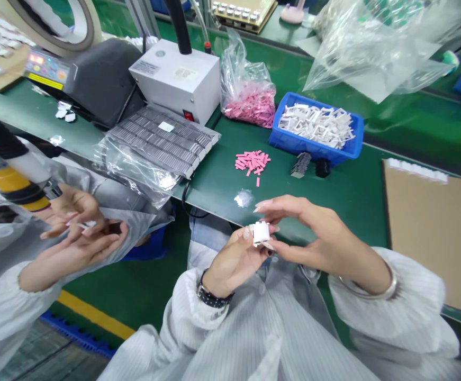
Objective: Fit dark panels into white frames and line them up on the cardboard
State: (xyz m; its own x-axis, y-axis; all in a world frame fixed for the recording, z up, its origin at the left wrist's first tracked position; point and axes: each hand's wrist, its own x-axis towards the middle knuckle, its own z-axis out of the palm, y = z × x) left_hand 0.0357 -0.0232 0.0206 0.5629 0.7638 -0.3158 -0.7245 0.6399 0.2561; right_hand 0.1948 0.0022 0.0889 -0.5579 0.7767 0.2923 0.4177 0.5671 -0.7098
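Note:
A small white square plastic housing (261, 233) is held in front of my body, just off the bench edge. My left hand (232, 264) grips it from the left, thumb on its side and the other fingers beneath. My right hand (317, 235) is at its right side, with the thumb at the lower edge and a fingertip near the upper right; the index finger arches above it. On the bench beyond lie a pile of pink strips (253, 161), a small clear plastic piece (243, 198) and a stack of grey metal plates (300, 165).
A blue bin (313, 145) holds white plastic frames, beside a bag of pink strips (250, 103). Grey parts in a tray (162, 137) stand before a white machine (178, 76). Cardboard (436, 233) lies right. At left, a co-worker's hands (83, 227) hold a small white part.

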